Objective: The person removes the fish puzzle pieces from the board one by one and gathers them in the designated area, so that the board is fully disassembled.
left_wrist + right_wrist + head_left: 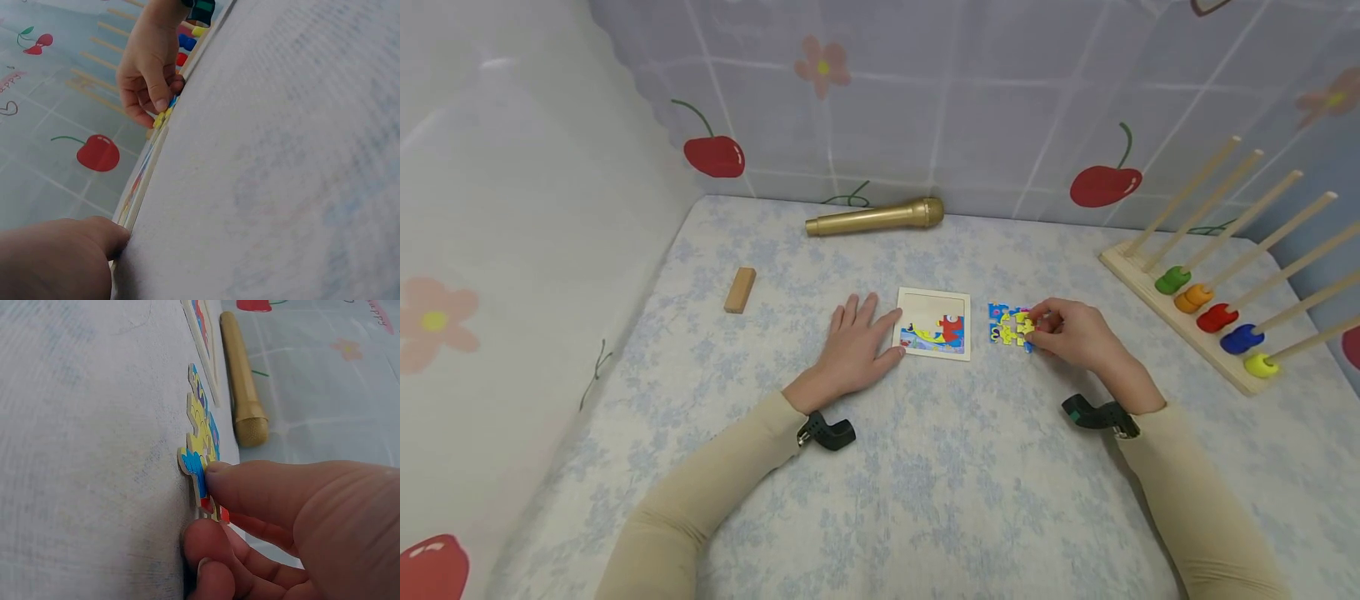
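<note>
A square wooden puzzle board [934,304] lies mid-table, with a few red, yellow and blue pieces fitted in its lower part. My left hand [856,346] rests flat at the board's left side, fingers spread, its thumb and index finger touching the frame. To the right of the board sits a cluster of loose yellow and blue puzzle pieces [1004,323]. My right hand [1075,333] is at the cluster's right edge and pinches a blue-and-red puzzle piece [195,472] between thumb and fingers. Its fingers partly hide that piece.
A gold toy microphone [876,219] lies along the table's back edge. Farther left is a small wooden block [741,290]. On the right stands a wooden peg rack [1180,321] with coloured beads at the pegs' bases. A patterned curtain [925,100] hangs behind the table.
</note>
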